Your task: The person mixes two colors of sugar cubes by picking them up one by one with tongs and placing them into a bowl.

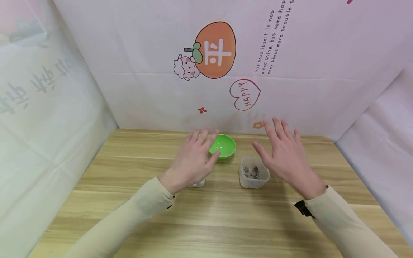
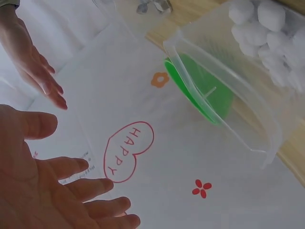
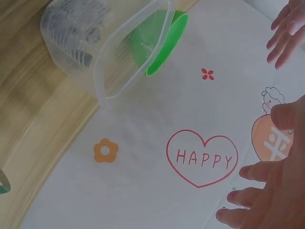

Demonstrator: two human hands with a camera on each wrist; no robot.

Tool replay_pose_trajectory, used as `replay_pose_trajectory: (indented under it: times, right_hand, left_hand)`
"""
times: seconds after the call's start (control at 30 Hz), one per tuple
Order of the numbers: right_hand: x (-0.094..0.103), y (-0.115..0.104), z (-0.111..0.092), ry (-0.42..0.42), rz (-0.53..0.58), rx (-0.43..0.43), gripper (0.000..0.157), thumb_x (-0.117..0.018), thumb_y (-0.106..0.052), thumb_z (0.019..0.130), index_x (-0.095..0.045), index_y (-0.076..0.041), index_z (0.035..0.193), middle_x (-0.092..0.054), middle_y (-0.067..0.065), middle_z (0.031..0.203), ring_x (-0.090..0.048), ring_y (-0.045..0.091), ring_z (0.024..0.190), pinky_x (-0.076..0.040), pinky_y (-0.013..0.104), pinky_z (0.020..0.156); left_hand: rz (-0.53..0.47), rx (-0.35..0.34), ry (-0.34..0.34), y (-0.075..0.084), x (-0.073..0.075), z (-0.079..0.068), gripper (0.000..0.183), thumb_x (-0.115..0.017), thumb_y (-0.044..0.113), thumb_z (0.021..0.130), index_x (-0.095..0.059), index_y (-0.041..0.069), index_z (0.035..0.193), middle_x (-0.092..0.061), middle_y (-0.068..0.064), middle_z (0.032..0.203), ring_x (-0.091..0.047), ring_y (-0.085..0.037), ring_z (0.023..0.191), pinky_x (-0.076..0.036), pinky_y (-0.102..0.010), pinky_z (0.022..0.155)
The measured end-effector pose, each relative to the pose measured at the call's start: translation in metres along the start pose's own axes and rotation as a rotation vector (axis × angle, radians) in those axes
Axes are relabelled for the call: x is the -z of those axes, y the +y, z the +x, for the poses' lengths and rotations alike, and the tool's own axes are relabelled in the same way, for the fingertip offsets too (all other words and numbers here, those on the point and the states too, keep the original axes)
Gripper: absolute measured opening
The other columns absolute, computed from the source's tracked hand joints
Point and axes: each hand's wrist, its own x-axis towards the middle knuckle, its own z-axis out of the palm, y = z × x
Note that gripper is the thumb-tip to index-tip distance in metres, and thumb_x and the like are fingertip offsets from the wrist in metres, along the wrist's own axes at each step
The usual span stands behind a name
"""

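Green bowl (image 1: pixel 227 145), set near the back of the table (image 1: pixel 119 168), is being partly screened by the outstretched left hand (image 1: pixel 191 161), while the right hand (image 1: pixel 286 157) is being held near a clear tub (image 1: pixel 253 184) of dark pieces (image 1: pixel 254 175), both hands' fingers extended, apart and gripping nothing. A reach is seemingly being readied, lowering to a container probably being called for next. A white-filled tub (image 2: pixel 259 105) is being mostly hidden in the head view, the dark pieces left unidentifiable.
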Motion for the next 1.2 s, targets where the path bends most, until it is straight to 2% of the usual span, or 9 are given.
replay_pose_trajectory:
  times: [0.2, 0.5, 0.63, 0.87, 1.07, 1.2]
  right_hand:
    - [-0.001, 0.001, -0.008, 0.002, 0.013, 0.004, 0.082, -0.044, -0.061, 0.107, -0.029, -0.005, 0.166, -0.015, 0.026, 0.172, -0.009, 0.047, 0.158, -0.007, 0.076, 0.122]
    - [-0.002, 0.005, -0.020, 0.009, 0.025, -0.003, 0.081, -0.047, -0.057, 0.107, -0.034, 0.000, 0.162, -0.016, 0.029, 0.170, -0.014, 0.051, 0.156, -0.011, 0.073, 0.123]
    - [-0.002, 0.009, -0.027, 0.004, 0.028, -0.013, 0.080, -0.049, -0.056, 0.107, -0.035, 0.001, 0.162, -0.018, 0.031, 0.169, -0.016, 0.051, 0.155, -0.011, 0.073, 0.123]
    - [-0.001, 0.017, -0.039, 0.052, 0.042, 0.001, 0.074, -0.058, -0.047, 0.106, -0.040, 0.005, 0.156, -0.029, 0.037, 0.162, -0.030, 0.057, 0.146, -0.019, 0.072, 0.121]
    - [-0.001, 0.025, -0.050, 0.075, 0.042, -0.017, 0.072, -0.062, -0.044, 0.105, -0.043, 0.005, 0.154, -0.036, 0.037, 0.157, -0.038, 0.062, 0.136, -0.031, 0.076, 0.111]
    - [0.001, 0.029, -0.057, 0.063, 0.031, -0.046, 0.073, -0.062, -0.046, 0.104, -0.044, 0.004, 0.154, -0.041, 0.038, 0.153, -0.040, 0.062, 0.134, -0.034, 0.077, 0.108]
  left_hand:
    - [-0.012, -0.005, -0.012, 0.004, -0.005, 0.000, 0.067, -0.046, 0.045, 0.111, -0.029, 0.013, 0.167, -0.026, -0.018, 0.171, -0.023, -0.040, 0.157, -0.022, -0.054, 0.128]
    - [-0.041, -0.041, 0.014, 0.011, -0.014, 0.001, 0.073, -0.056, 0.046, 0.108, -0.032, 0.008, 0.165, -0.034, -0.019, 0.167, -0.034, -0.039, 0.152, -0.029, -0.055, 0.126]
    - [-0.066, -0.047, -0.014, 0.016, -0.018, 0.001, 0.077, -0.058, 0.049, 0.107, -0.030, 0.006, 0.165, -0.037, -0.020, 0.166, -0.036, -0.037, 0.152, -0.028, -0.052, 0.126]
    - [-0.135, -0.050, -0.066, 0.024, -0.022, -0.002, 0.084, -0.066, 0.047, 0.103, -0.029, 0.005, 0.165, -0.037, -0.016, 0.166, -0.035, -0.034, 0.153, -0.028, -0.047, 0.127]
    - [-0.224, -0.014, -0.108, 0.033, -0.023, -0.002, 0.086, -0.070, 0.044, 0.101, -0.028, 0.006, 0.166, -0.031, -0.013, 0.170, -0.033, -0.030, 0.154, -0.033, -0.044, 0.124]
    - [-0.268, -0.009, -0.126, 0.036, -0.025, -0.001, 0.087, -0.071, 0.043, 0.101, -0.027, 0.006, 0.166, -0.030, -0.012, 0.170, -0.031, -0.028, 0.155, -0.032, -0.043, 0.125]
